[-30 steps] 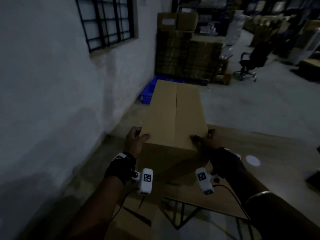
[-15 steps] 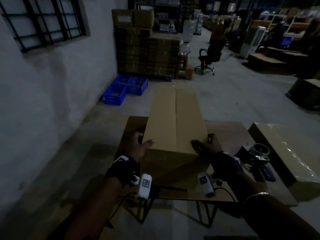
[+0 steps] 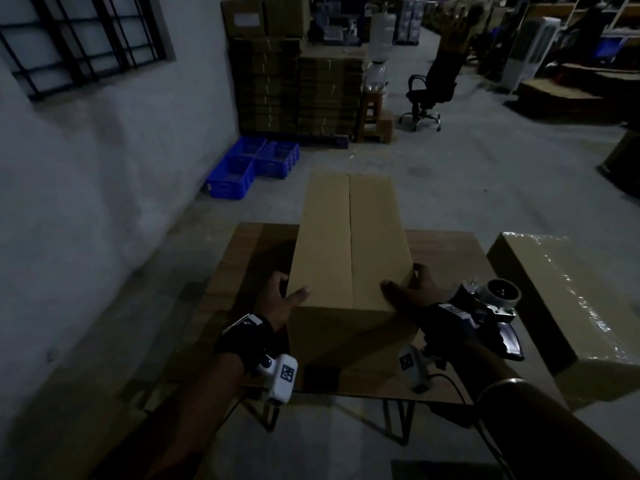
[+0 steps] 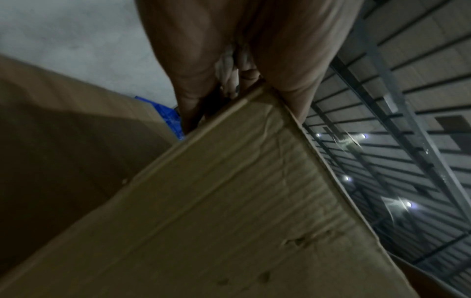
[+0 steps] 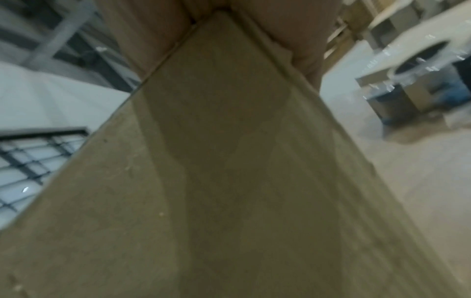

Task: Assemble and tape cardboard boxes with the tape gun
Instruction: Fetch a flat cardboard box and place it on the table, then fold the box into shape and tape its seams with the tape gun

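Note:
A long closed cardboard box (image 3: 349, 244) lies lengthwise on the wooden table (image 3: 256, 244), its centre seam untaped and its far end past the table's far edge. My left hand (image 3: 280, 299) grips the near left corner, thumb on top and fingers down the side. My right hand (image 3: 412, 292) grips the near right corner the same way. The left wrist view shows the box (image 4: 229, 201) end under my left hand (image 4: 229, 40). The right wrist view shows the box (image 5: 229, 161) below my right hand (image 5: 293, 30). The tape gun (image 3: 491, 306) lies on the table just right of my right wrist.
A plastic-wrapped carton (image 3: 571, 299) stands right of the table. Blue crates (image 3: 249, 164) sit on the floor by the left wall, before a tall stack of flat cartons (image 3: 298, 84). An office chair (image 3: 429, 88) stands farther back on the concrete floor.
The view and the box have swung to the right, away from the wall. The box now lies square on the table, and the tape gun and wrapped carton have come into view. Both hands keep their hold.

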`<control>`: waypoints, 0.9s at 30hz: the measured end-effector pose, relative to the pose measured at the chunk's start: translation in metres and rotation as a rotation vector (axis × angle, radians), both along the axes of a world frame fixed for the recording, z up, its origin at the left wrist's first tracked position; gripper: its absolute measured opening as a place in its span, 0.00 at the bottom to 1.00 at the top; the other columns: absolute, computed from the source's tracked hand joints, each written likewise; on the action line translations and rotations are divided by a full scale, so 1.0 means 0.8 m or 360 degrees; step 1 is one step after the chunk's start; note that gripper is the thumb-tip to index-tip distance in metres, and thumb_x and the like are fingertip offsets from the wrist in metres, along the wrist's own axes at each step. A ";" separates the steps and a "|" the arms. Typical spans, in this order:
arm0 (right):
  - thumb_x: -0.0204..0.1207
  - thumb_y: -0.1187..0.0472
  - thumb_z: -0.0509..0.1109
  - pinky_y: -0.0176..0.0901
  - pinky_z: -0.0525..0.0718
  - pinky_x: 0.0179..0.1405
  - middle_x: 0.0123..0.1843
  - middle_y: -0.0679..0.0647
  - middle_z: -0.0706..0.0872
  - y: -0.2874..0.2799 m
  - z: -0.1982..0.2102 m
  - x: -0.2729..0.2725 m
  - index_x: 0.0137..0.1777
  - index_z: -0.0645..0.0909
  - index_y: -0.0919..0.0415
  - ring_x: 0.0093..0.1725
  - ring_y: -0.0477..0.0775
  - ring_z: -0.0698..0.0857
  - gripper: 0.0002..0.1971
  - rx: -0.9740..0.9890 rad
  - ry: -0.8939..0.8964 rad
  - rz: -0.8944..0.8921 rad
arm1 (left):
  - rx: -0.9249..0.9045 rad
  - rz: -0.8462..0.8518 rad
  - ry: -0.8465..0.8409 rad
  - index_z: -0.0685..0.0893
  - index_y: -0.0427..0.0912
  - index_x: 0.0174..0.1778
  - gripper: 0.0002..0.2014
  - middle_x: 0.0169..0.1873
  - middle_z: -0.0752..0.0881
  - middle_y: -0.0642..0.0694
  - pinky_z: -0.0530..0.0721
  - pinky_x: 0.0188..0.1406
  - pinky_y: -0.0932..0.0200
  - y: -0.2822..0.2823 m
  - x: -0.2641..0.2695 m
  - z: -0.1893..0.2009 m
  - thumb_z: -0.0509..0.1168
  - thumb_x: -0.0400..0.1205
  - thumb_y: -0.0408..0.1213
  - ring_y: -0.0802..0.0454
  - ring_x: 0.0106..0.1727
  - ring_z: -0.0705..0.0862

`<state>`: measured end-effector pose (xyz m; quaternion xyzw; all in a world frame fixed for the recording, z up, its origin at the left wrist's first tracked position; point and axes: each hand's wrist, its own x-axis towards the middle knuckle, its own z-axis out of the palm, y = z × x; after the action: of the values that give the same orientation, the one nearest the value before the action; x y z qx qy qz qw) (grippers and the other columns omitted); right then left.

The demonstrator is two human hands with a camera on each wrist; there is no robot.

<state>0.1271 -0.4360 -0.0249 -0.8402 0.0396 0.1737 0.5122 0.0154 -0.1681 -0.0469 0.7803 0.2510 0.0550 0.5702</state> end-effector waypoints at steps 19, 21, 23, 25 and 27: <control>0.78 0.51 0.76 0.56 0.82 0.62 0.76 0.60 0.78 -0.013 -0.019 0.041 0.83 0.65 0.54 0.67 0.64 0.81 0.36 0.0285 0.0062 -0.0148 | 0.0517 -0.0574 -0.0090 0.74 0.42 0.72 0.26 0.71 0.75 0.44 0.78 0.66 0.50 0.015 0.140 0.101 0.71 0.80 0.43 0.45 0.72 0.74; 0.85 0.52 0.69 0.55 0.79 0.58 0.74 0.62 0.79 -0.023 -0.018 0.043 0.81 0.70 0.56 0.71 0.66 0.80 0.26 0.0418 0.0049 -0.0343 | 0.0612 -0.0662 -0.0149 0.78 0.42 0.68 0.23 0.67 0.80 0.46 0.79 0.65 0.51 -0.004 0.159 0.118 0.72 0.79 0.44 0.48 0.68 0.78; 0.85 0.46 0.67 0.62 0.80 0.63 0.69 0.59 0.81 -0.045 -0.018 0.049 0.72 0.76 0.50 0.68 0.64 0.80 0.19 0.0529 0.0143 -0.0515 | 0.0708 -0.0780 -0.0168 0.80 0.42 0.66 0.21 0.63 0.83 0.47 0.80 0.62 0.53 -0.029 0.179 0.133 0.72 0.79 0.46 0.49 0.64 0.81; 0.86 0.45 0.66 0.64 0.79 0.62 0.62 0.60 0.83 -0.071 -0.016 0.057 0.58 0.79 0.48 0.62 0.62 0.82 0.09 0.0533 0.0147 -0.0635 | 0.0746 -0.0931 -0.0176 0.81 0.43 0.65 0.20 0.62 0.83 0.47 0.81 0.61 0.53 -0.060 0.198 0.146 0.71 0.79 0.47 0.49 0.62 0.82; 0.88 0.49 0.65 0.63 0.81 0.60 0.60 0.62 0.84 -0.102 -0.021 0.069 0.54 0.80 0.52 0.55 0.61 0.82 0.08 0.0451 0.0099 -0.0714 | 0.0815 -0.1079 -0.0177 0.81 0.42 0.66 0.21 0.64 0.83 0.46 0.80 0.61 0.54 -0.090 0.214 0.155 0.70 0.80 0.48 0.49 0.62 0.82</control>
<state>0.1820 -0.5174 -0.0417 -0.7245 0.2158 0.0853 0.6490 0.1864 -0.2401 0.0767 0.9310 -0.0724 -0.0330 0.3564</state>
